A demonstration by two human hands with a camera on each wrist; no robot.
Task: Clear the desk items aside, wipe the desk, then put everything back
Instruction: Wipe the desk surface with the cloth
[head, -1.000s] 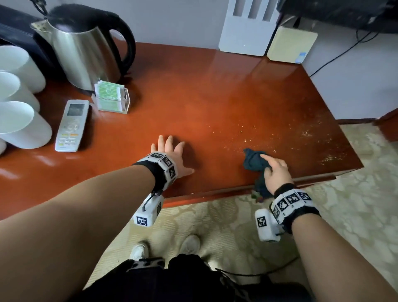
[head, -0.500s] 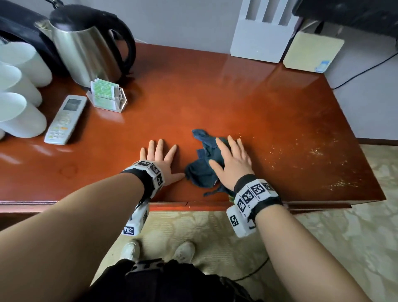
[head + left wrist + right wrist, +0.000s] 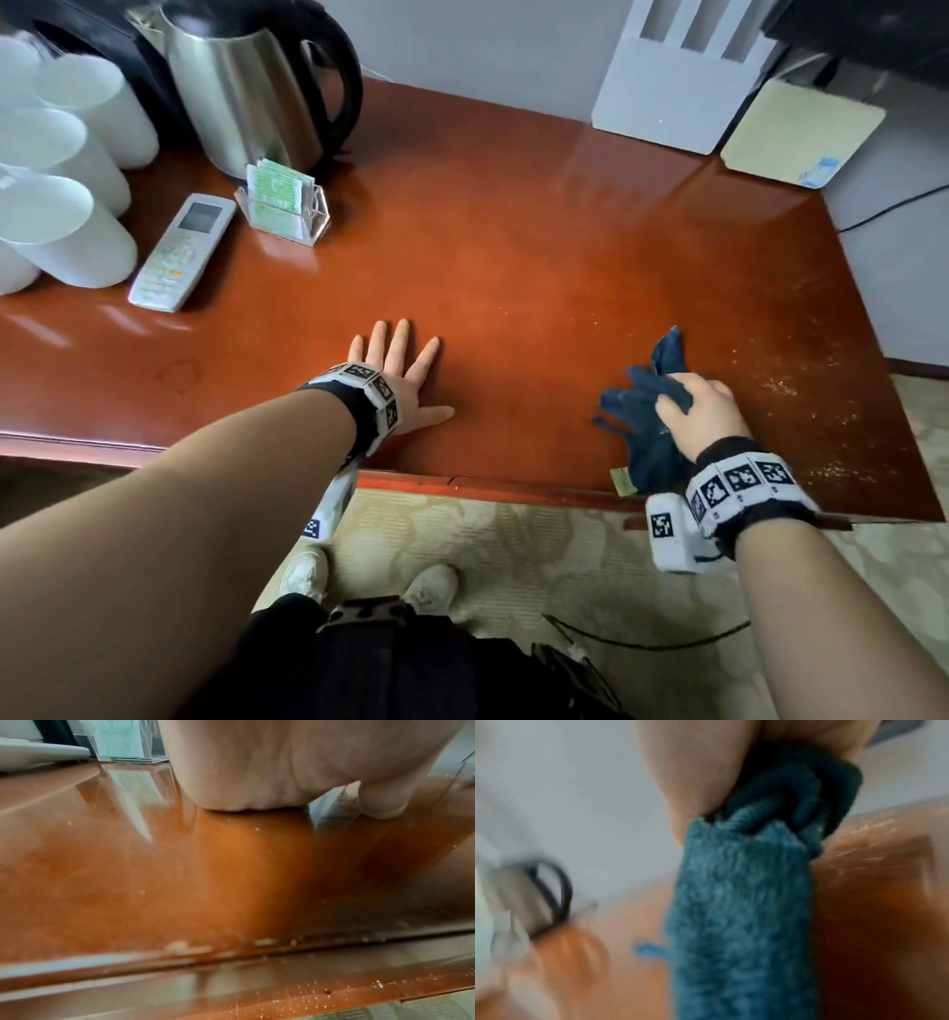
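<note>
Wiping step. Right hand (image 3: 706, 411) grips bunched blue cloth (image 3: 649, 406) at lower right of frame, on the table (image 3: 513, 246). Crumbs (image 3: 780, 383) lie just right of it. Left hand (image 3: 405, 372) flat, fingers spread, lower centre.

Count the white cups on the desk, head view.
3 white cups lie clearly on their sides at the desk's left end: rear, middle, front. A white edge below the front one may be a fourth; more may be cut off by the frame.
</note>
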